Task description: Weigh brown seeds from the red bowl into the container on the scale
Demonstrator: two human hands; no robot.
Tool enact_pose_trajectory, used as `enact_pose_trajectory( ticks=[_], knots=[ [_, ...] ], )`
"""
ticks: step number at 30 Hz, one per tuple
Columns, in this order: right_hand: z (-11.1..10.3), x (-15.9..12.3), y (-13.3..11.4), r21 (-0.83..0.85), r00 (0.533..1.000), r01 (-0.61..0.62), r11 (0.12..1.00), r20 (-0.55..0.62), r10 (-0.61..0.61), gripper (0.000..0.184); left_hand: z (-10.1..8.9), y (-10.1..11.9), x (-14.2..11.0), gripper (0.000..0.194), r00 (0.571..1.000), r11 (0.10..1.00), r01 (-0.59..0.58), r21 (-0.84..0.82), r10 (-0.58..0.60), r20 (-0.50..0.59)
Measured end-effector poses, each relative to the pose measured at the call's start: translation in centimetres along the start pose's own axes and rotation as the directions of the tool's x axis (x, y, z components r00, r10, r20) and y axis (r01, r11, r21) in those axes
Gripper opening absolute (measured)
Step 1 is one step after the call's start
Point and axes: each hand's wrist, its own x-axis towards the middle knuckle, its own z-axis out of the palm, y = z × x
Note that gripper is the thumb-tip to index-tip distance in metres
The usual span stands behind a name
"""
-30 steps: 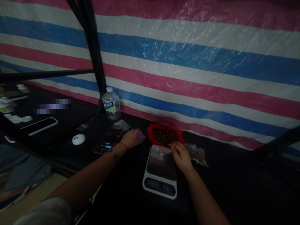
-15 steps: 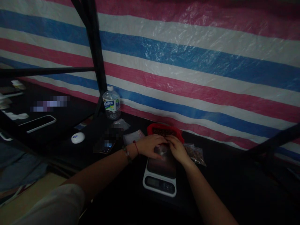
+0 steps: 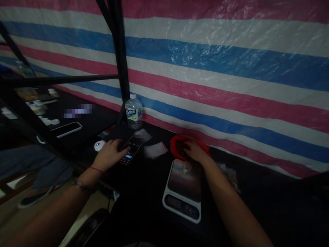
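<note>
Nearby, at lower center, a scale (image 3: 184,181) faces the person, likely so its display (image 3: 175,203) reads easily. The left hand (image 3: 110,155), loosely spread, reaches a lit phone (image 3: 133,148); the right hand (image 3: 196,151), its grip unclear, dips into a red container (image 3: 174,148) beyond the scale, seemingly kept close.

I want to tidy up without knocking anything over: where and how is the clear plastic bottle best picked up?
Probably around its body at label height, from the near right side. The bottle stands upright, so its rounded body offers a broad hold. The black post is close on its left and the striped sheet is behind it, leaving less room there.
</note>
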Motion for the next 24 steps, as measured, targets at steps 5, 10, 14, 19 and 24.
enact_pose_trajectory(
  ticks=[5,10,14,19,24],
  knots=[
    [0.7,0.2,-0.2,-0.065,0.993,-0.09,0.994,0.075,0.095,0.047,1.2,-2.4,0.3,0.081,0.968,0.994,0.098,0.037,-0.104,0.228],
    [1.1,-0.6,0.2,-0.081,0.995,-0.078,0.994,0.05,0.082,0.046,1.8,-2.1,0.3,0.074,0.965,0.998,0.053,0.039,-0.061,0.257],
    [0.8,-0.6,0.6,-0.03,0.989,-0.136,0.99,0.056,0.138,0.054,1.4,-1.3,0.0,0.074,0.988,0.997,0.073,0.016,-0.075,0.132],
    [1.1,0.0,0.2,-0.056,0.955,-0.287,0.956,0.061,0.29,0.071,0.5,4.9,-2.0,0.053,0.949,0.932,-0.312,-0.182,0.298,-0.102],
    [1.5,0.0,-0.7,-0.098,0.977,-0.199,0.975,0.063,0.206,0.075,1.5,13.9,-3.6,0.083,0.679,0.639,-0.654,-0.404,0.732,0.058]
  ],
)
